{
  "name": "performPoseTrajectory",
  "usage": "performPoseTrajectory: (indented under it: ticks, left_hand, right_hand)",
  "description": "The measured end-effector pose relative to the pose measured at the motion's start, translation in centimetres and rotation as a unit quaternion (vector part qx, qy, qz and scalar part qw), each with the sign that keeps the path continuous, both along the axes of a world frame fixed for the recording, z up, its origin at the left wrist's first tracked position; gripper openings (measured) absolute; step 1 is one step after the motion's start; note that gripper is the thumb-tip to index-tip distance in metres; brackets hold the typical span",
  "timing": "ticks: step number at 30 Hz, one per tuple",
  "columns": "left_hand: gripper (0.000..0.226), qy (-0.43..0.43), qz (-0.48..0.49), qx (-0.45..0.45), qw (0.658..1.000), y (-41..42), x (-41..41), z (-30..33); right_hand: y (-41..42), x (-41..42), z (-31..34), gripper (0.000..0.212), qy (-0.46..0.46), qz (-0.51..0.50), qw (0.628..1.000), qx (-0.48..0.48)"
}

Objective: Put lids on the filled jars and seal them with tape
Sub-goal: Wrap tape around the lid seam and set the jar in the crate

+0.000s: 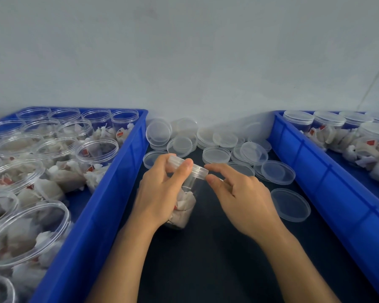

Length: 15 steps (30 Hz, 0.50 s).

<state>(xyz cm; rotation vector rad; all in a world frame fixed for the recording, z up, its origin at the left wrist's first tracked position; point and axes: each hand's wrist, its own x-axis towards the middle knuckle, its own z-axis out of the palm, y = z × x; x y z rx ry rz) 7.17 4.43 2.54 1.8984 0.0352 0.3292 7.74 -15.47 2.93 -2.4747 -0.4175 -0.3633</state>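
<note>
Far left we see a blue tray (pixel 118 193) packed with open filled jars (pixel 96 149). Mid-bench (pixel 206 259), left hand (pixel 160 193) wraps the held jar (pixel 184 206), grip curled round its upper wall, index finger lying over the lid (pixel 196 169). Jar tilts away from us, its base on or near the bench, we cannot tell which. Right hand (pixel 243 200) sits just right of the lid, thumb and forefinger spread, tips at the rim. Loose lids (pixel 217 154) lie behind. Far right, a second blue tray (pixel 315 171) with lidded jars (pixel 298 120).

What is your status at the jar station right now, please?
Left hand grips jar; right hand open beside lid. Lid on jar. No tape visible. Nothing in the way.
</note>
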Motion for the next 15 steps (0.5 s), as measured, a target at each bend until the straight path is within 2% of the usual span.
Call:
performPoseTrajectory:
  ticks: [7, 10, 13, 15]
  left_hand:
    - [0.047, -0.001, -0.057, -0.078, 0.995, -0.01, 0.43, -0.56]
    - [0.048, 0.002, -0.076, -0.114, 0.991, 0.25, 0.57, -0.74]
    - [0.051, 0.002, -0.083, -0.100, 0.992, 0.34, 0.48, -0.83]
    - [0.062, -0.004, -0.073, -0.064, 0.995, 0.22, 0.32, -0.82]
  right_hand:
    - [-0.08, 0.31, -0.31, 0.035, 0.009, 0.009, 1.000, 0.014]
    - [-0.05, 0.19, -0.30, 0.031, 0.021, 0.017, 0.999, 0.025]
    - [0.07, 0.02, -0.18, 0.027, 0.030, 0.018, 0.999, 0.041]
    - [0.14, -0.14, -0.09, 0.026, 0.031, 0.013, 0.998, 0.048]
